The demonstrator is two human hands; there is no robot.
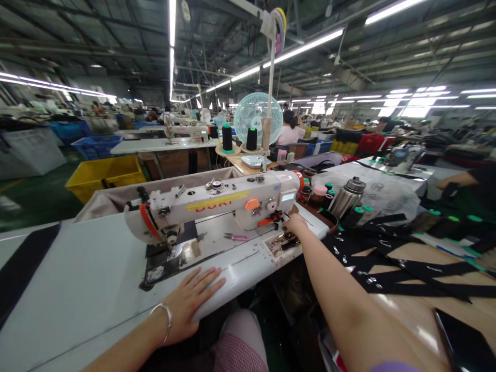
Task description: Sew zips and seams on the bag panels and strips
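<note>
My left hand (199, 293) lies flat on the front edge of the pale sewing table (104, 274), fingers spread and holding nothing. In front of it stands a white industrial sewing machine (217, 201), its needle area at the left end. My right hand (296, 225) reaches to the machine's right end, beside the black and orange lever (270, 220). Its fingertips are too small and partly hidden to show a grip. Just below that hand, a small parts tray (276, 251) is set into the tabletop. Pink-handled thread snips (237, 237) rest on the machine bed.
Black straps (387, 271) with metal fittings cover the right-hand table, near a phone (465, 338). A steel bottle (349, 196) and thread cones stand behind. A black strip (29, 266) lies at left. A fan (258, 119) and a yellow crate (104, 178) are beyond. Another person's arm (459, 180) shows at right.
</note>
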